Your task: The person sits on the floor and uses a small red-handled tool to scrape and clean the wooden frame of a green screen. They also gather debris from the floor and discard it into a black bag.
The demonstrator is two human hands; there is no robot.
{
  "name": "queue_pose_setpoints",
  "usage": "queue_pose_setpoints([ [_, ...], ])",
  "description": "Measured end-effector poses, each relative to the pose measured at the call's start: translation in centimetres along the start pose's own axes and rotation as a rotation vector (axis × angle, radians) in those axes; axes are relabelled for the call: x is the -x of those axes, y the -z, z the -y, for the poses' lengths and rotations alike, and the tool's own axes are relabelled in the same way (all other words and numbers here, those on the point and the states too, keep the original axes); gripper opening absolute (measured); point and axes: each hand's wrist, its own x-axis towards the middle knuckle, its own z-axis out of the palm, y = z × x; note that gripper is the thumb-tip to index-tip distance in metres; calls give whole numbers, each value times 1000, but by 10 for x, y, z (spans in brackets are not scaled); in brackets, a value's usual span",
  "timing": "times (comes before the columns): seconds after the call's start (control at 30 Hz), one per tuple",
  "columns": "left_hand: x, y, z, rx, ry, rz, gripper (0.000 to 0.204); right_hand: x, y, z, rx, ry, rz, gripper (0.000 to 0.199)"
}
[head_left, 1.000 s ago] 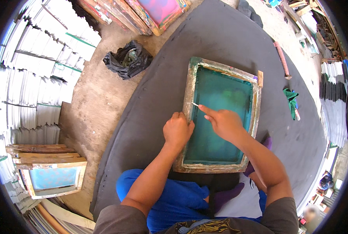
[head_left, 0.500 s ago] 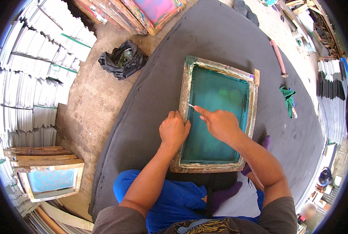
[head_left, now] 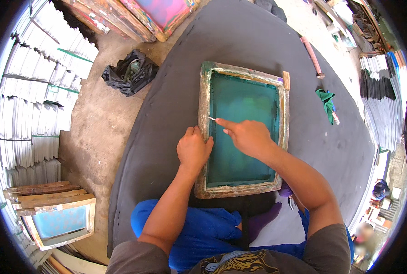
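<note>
A screen-printing frame (head_left: 205,98) with worn, paint-stained wooden sides lies on a dark padded surface. Its stretched mesh (head_left: 244,98) is teal green. My left hand (head_left: 193,148) is closed over the frame's left side, thumb towards the mesh. My right hand (head_left: 248,137) reaches over the mesh from the right, index finger extended along a thin, pale stick-like tool (head_left: 212,118). The tip of that tool is at the inner edge of the left side, just above my left hand. Most of the tool is hidden inside my right hand.
The dark padded surface (head_left: 167,109) spreads around the frame. At its right lie a hammer (head_left: 313,57) and a green cloth (head_left: 326,100). A black plastic bag (head_left: 130,73) sits on the floor at left, near stacked sheets (head_left: 23,109). Another blue-meshed frame (head_left: 60,221) leans at lower left.
The whole scene has shifted slightly left in the picture. Both hands keep nearly the same places on the frame, and the tool tip remains by its left inner edge.
</note>
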Motion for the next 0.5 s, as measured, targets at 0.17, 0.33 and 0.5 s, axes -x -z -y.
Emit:
queue_pose_setpoints([
  [0.17, -1, 0, -2, 64, 28, -1, 42, -1, 3, 0, -24, 11, -22, 40],
  [0.33, 0, -3, -1, 65, 12, -27, 41, -2, -5, -5, -36, 39, -60, 41],
  [0.5, 4, -8, 1, 49, 2, -61, 38, 2, -8, 17, 215, 15, -30, 44],
])
